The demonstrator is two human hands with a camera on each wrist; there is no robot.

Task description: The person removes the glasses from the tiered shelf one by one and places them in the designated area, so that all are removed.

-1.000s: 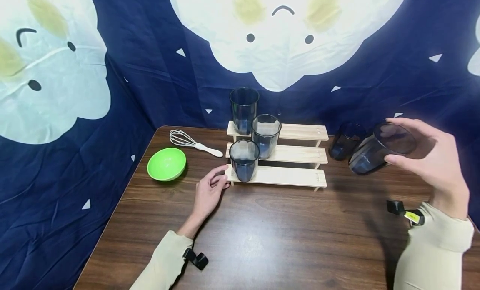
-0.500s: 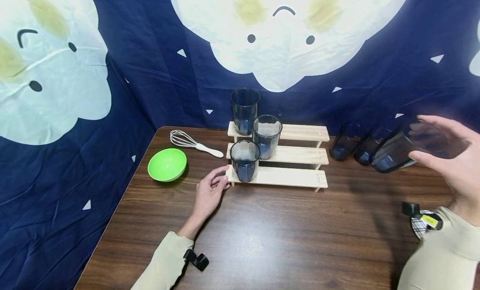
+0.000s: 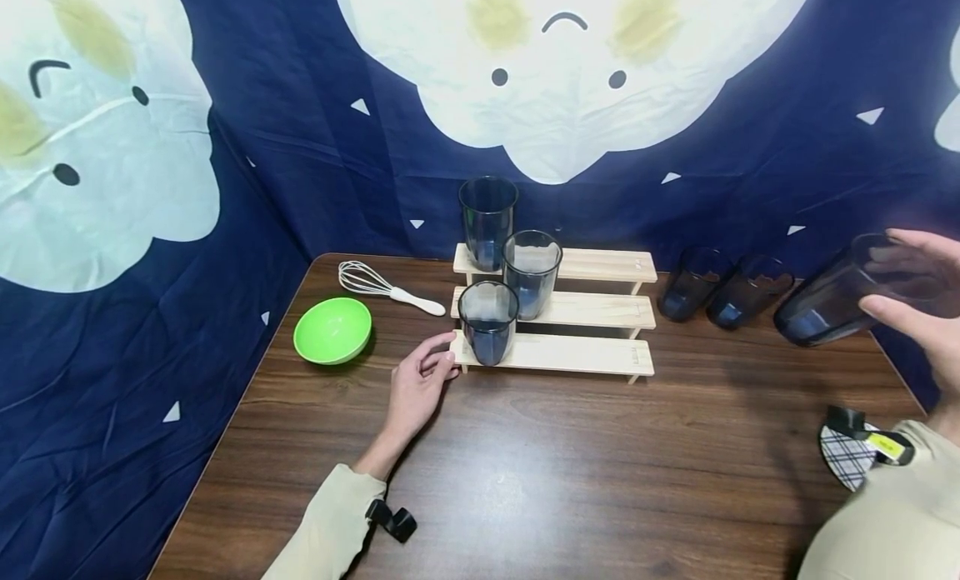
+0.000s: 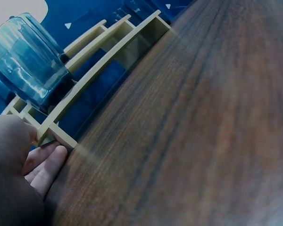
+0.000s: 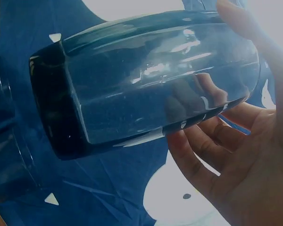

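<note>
My right hand [image 3: 933,342] holds a tinted drinking glass [image 3: 821,305] near its rim at the table's right side. In the right wrist view, the glass lies tilted with its dark base to the left, thumb and fingers on opposite sides. My left hand [image 3: 416,388] pinches the left end of the front tier of a wooden three-tier stand [image 3: 577,353]; its fingers curl by the leg in the left wrist view. Three more such glasses stand staggered at the stand's left: a back glass [image 3: 488,226], a middle glass [image 3: 534,280] and a front glass [image 3: 489,326].
Two dark glasses [image 3: 693,284] stand side by side right of the stand. A green bowl [image 3: 332,330] and white whisk [image 3: 393,292] lie at the left. A checked round piece [image 3: 847,459] shows beside the right sleeve. Blue cloth [image 3: 285,130] hangs behind the table.
My right hand has moved to the right with the glass, bringing the second standing glass and the checked piece into view. My left hand and the stand have kept their place.
</note>
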